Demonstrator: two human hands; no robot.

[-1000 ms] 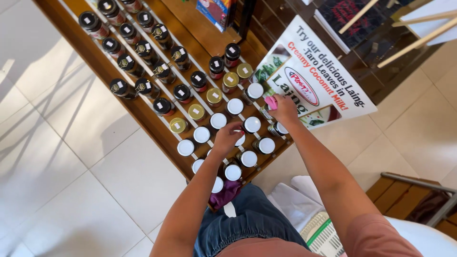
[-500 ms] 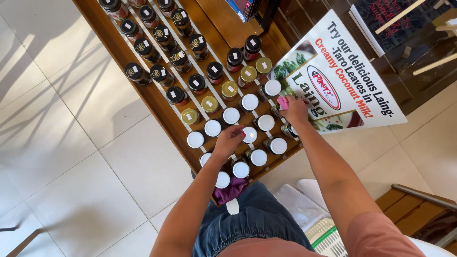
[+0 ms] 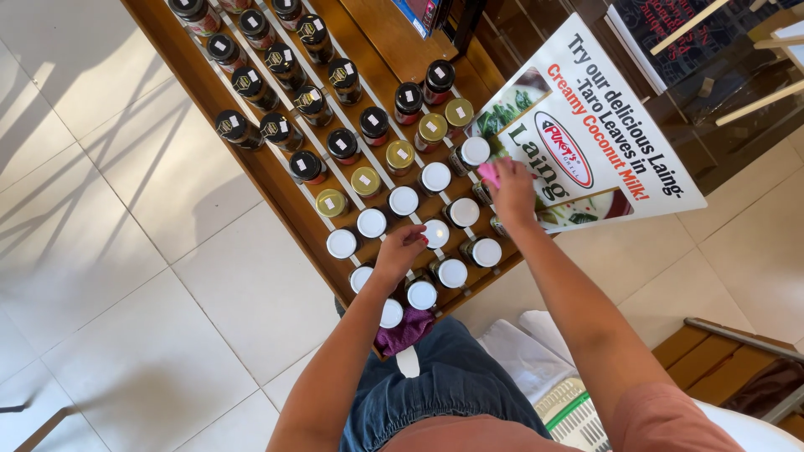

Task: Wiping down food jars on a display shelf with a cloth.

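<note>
My left hand point(image 3: 399, 251) reaches over the near end of a wooden shelf point(image 3: 276, 180) and rests its fingers on a white-lidded jar point(image 3: 435, 234), closed around its top. My right hand point(image 3: 511, 191) is at the shelf's right edge, holding a pink cloth point(image 3: 489, 172) against jars there, next to another white-lidded jar point(image 3: 475, 151). Rows of jars fill the shelf: white lids near me, gold lids point(image 3: 400, 155) in the middle, black lids point(image 3: 276, 60) farther away.
A large printed sign point(image 3: 586, 134) leans beside the shelf on the right. A purple cloth point(image 3: 402, 332) hangs at my waist. White bags point(image 3: 528, 356) and a woven basket point(image 3: 578, 414) lie on the tiled floor point(image 3: 126, 251). Wooden furniture point(image 3: 737, 368) stands at lower right.
The view has shifted a little. My left hand stays on the white-lidded jars; my right hand with the pink cloth stays at the shelf's right edge.
</note>
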